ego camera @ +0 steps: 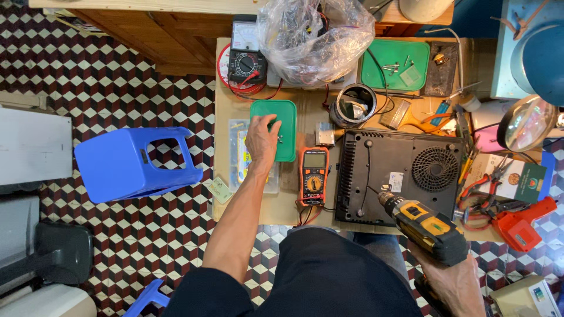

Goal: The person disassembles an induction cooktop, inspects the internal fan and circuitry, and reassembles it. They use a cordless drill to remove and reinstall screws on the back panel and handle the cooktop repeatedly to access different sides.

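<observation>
The left hand (262, 140) is reaching out over the small green plastic tray (283, 114), fingers loosely spread and curling down onto its left half; whether they are pinching anything inside is too small to tell. A few tiny screws (279, 138) are lying in the tray just beside the fingertips. The tray is sitting on the wooden surface (305, 108), immediately left of the orange digital multimeter (314, 175) and a little above it.

The right hand (455, 285) is wrapping fully around the grip of the yellow-and-black cordless drill (424, 226), whose bit is pointing at the lower edge of the black induction cooker (399, 176), which is lying upside down just right of the multimeter.

That tray looks light, thin and fairly stiff, a shallow rounded rectangle with a raised lip; it would likely slide easily on the wood, so taking it by the rim seems soundest. The screws look tiny, hard and prone to rolling, probably calling for a fingertip pinch. The drill appears the heavy item, dense at the battery end, and the rubbery-looking handle is the natural hold.

Beyond the multimeter, an analogue meter (247, 53) with red leads is resting at the back, a crumpled clear plastic bag (314, 32) is bulging beside it, and a larger green tray (395, 63) is holding more screws. Far left of the multimeter, a blue plastic stool (135, 164) is standing on the patterned floor.
</observation>
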